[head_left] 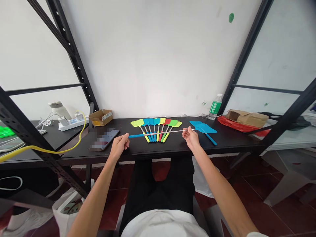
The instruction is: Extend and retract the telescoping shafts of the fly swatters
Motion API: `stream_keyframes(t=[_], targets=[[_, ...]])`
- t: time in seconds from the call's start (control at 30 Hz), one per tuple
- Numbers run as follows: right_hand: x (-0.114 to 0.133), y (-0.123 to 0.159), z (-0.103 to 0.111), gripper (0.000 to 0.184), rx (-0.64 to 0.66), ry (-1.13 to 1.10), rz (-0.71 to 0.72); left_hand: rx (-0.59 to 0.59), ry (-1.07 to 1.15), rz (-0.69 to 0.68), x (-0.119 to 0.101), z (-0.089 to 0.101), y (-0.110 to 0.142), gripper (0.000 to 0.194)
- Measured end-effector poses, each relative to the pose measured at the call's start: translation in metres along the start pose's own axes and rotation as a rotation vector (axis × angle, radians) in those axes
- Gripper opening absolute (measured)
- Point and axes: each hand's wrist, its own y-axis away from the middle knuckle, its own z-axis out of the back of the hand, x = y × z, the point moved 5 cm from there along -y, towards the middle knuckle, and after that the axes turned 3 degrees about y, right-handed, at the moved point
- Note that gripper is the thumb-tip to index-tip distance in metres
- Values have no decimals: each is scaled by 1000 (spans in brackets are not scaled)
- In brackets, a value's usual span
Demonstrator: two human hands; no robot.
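A blue fly swatter [136,136] with a long, drawn-out metal rod is stretched level between my two hands above the black table. My left hand [120,143] is closed around the end of its blue handle. Near the swatter's head, the fingers of my right hand [190,136] pinch the rod. A second blue fly swatter [211,139] lies on the table just beyond my right hand, its head partly overlapped by the held one. Behind the rod, a fan of several short fly swatters [154,122] in yellow, blue, red and green lies on the tabletop.
On the left of the table [138,149] lie a phone [108,138] and an open cardboard box [101,118]. A water bottle [215,107] stands at the back right, near a brown paper bag [247,117] on red plastic. Black metal posts rise on both sides; a yellow cable [80,136] hangs left.
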Motion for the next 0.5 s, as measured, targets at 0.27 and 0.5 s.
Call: stream_keyframes(t=[0.27,0.5], targets=[[-2,-2,2,36,6,-21,-21,-75,68,77,10,4,-1,54],[-2,-5,5,37,-27,-28,3,40,150,-11,4,2,-1,29]])
